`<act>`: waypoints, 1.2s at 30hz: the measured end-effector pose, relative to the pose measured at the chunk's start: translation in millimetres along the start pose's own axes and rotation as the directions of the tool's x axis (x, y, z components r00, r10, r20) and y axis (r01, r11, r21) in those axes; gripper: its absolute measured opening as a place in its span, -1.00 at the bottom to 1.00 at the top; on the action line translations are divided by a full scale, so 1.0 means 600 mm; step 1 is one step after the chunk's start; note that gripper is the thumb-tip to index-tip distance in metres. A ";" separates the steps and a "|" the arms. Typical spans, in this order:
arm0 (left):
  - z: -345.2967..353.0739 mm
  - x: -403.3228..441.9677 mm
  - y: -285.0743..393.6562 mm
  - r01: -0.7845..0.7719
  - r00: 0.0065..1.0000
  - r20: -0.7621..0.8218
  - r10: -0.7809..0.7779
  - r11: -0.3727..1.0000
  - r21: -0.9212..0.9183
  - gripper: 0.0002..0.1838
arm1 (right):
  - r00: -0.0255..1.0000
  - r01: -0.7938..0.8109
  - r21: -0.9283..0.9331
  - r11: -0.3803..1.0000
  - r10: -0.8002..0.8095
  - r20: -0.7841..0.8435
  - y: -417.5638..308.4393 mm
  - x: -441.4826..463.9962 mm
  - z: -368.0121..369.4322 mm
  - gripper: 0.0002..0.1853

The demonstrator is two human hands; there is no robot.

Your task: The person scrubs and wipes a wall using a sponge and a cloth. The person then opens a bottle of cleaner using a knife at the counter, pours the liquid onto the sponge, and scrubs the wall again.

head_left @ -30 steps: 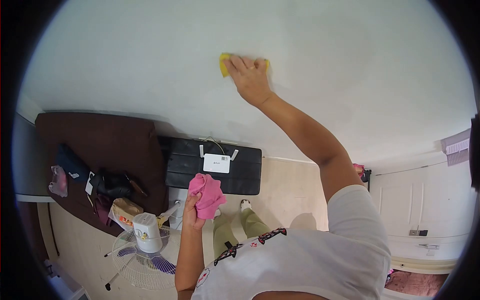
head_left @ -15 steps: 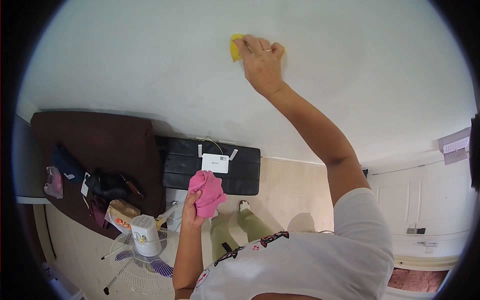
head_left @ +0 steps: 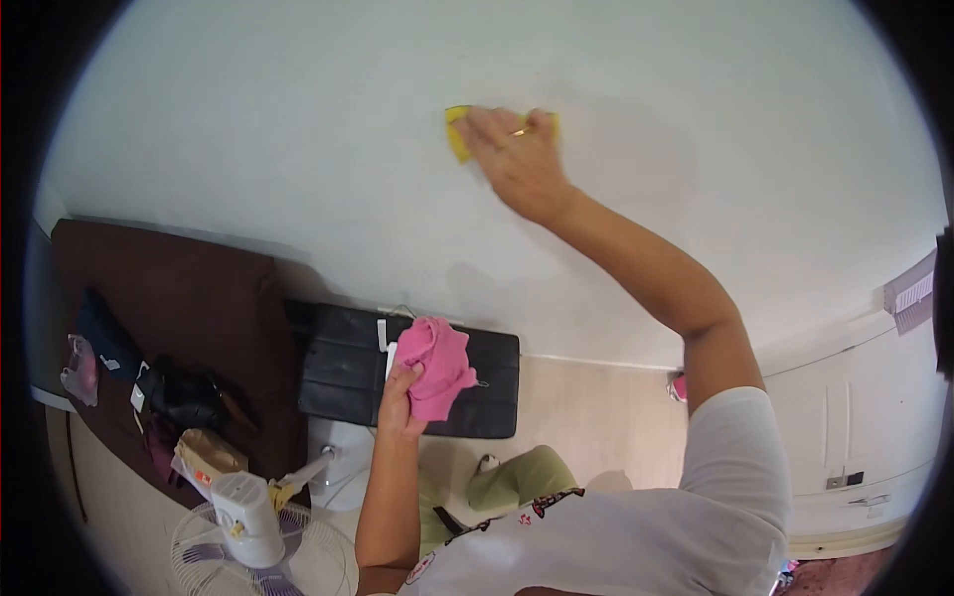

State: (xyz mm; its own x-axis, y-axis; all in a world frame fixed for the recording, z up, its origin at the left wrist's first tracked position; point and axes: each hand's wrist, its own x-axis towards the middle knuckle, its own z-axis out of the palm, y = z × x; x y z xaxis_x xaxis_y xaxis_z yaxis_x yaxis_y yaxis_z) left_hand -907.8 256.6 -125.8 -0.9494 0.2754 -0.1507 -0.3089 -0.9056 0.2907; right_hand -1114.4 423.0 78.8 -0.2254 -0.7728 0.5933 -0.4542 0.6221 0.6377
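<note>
My right hand presses a yellow sponge flat against the pale wall; the sponge shows on both sides of my fingers, and a ring is on one finger. Lower down, my left hand is closed around a crumpled pink cloth, held in front of my body. The cloth hides most of a white router, of which an antenna shows, on a black padded bench against the wall.
A brown sofa at the left carries a black bag, a paper bag and other items. A white standing fan is at lower left. On the right are a white door and a purple holder.
My right hand and the sponge have moved down the wall and slightly left. My left hand with the cloth has shifted right and up, now covering the router. The view has turned a little.
</note>
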 end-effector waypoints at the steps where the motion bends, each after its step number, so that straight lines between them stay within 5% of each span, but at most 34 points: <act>1: -0.005 0.006 -0.006 -0.003 1.000 0.028 0.003 1.000 0.002 -0.37 | 0.996 -0.017 -0.059 0.998 0.011 -0.088 0.019 -0.004 0.005 -0.68; 5: -0.070 0.040 -0.046 0.043 0.993 0.113 -0.043 0.999 -0.006 -0.32 | 0.974 -0.137 -0.133 0.982 0.109 -0.200 0.021 0.057 0.000 -0.68; 10: -0.131 0.066 -0.082 0.062 0.984 0.167 -0.063 0.998 0.010 -0.25 | 0.998 0.063 -0.085 0.994 -0.063 -0.002 -0.085 -0.031 0.080 -0.65; 16: -0.222 0.087 -0.118 0.137 0.957 0.248 -0.153 0.987 0.081 -0.33 | 0.970 -0.076 -0.238 0.968 0.017 -0.243 -0.075 0.057 0.094 -0.73; 20: -0.225 0.084 -0.116 0.102 0.933 0.338 -0.123 0.992 0.079 -0.29 | 0.976 0.037 -0.324 0.945 -0.103 -0.190 -0.094 -0.021 0.137 -0.62; 21: -0.234 0.086 -0.117 0.095 0.931 0.346 -0.119 0.992 0.085 -0.29 | 0.994 -0.026 -0.363 0.931 -0.015 -0.111 -0.082 -0.014 0.116 -0.62; 24: -0.257 0.092 -0.118 0.084 0.917 0.380 -0.122 0.990 0.115 -0.26 | 0.936 -0.152 -0.272 0.950 0.051 -0.347 -0.038 0.064 0.101 -0.66; 26: -0.270 0.099 -0.126 0.045 0.920 0.380 -0.097 0.989 0.143 -0.25 | 0.939 -0.219 -0.324 0.920 0.108 -0.326 -0.071 0.080 0.126 -0.70; 28: -0.293 0.098 -0.138 0.051 0.915 0.389 -0.106 0.988 0.147 -0.27 | 0.961 -0.075 -0.359 0.930 -0.028 -0.274 -0.104 0.050 0.150 -0.75; 30: -0.309 0.098 -0.144 0.061 0.909 0.401 -0.117 0.987 0.150 -0.28 | 0.956 -0.100 -0.434 0.895 -0.034 -0.290 -0.082 0.019 0.149 -0.73; 33: -0.320 0.085 -0.149 0.058 0.917 0.381 -0.119 0.984 0.166 -0.32 | 0.876 -0.426 -0.333 0.841 0.293 -0.383 -0.015 -0.011 0.077 -0.66; 36: -0.316 0.086 -0.142 0.044 0.900 0.420 -0.115 0.984 0.174 -0.35 | 0.791 -0.525 -0.366 0.769 0.282 -0.542 -0.023 0.034 0.102 -0.74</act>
State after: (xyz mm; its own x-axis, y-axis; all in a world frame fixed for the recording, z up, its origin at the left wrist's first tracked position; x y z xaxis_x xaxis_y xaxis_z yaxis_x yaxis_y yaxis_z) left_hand -919.7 287.1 -337.6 -0.8430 0.4873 0.2277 -0.3558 -0.8227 0.4434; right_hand -1165.7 391.0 51.9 0.1609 -0.3679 0.9158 0.0844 0.9297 0.3586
